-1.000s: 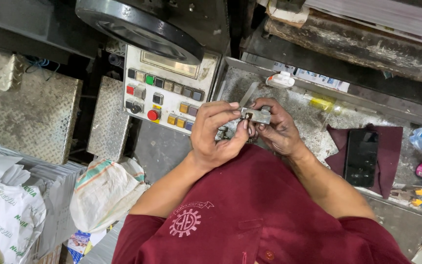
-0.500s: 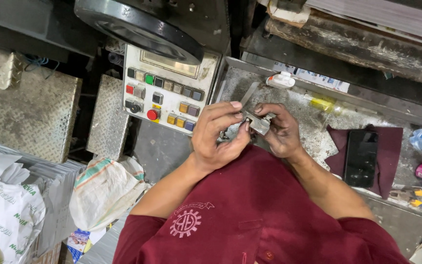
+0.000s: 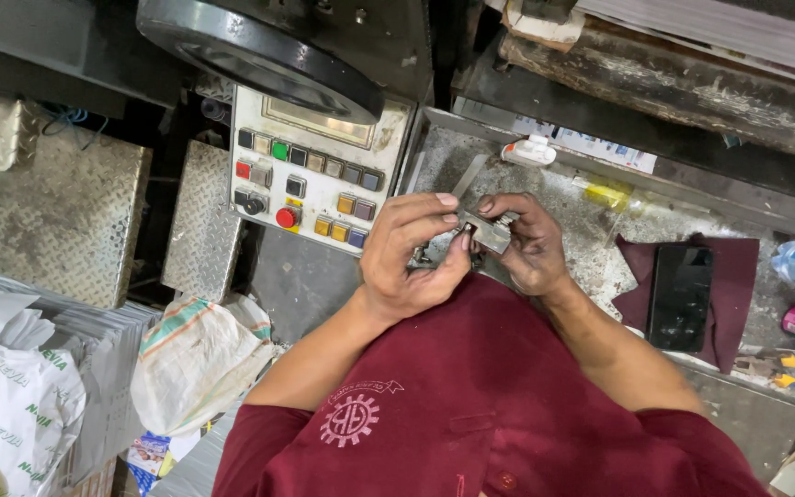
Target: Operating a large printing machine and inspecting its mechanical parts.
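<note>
At frame centre, the left hand [image 3: 411, 258] and right hand [image 3: 526, 244] both pinch a small metal part [image 3: 485, 230] close between fingertips, apparently to steady it, just right of the control panel [image 3: 310, 175].

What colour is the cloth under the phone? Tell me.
Dark maroon cloth, under the black phone; head view.

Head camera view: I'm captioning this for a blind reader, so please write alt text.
Seen from above, a person in a maroon shirt holds a small grey metal part between the left hand and right hand. A control panel with coloured buttons sits beside them, and a black phone lies on a maroon cloth.
</note>
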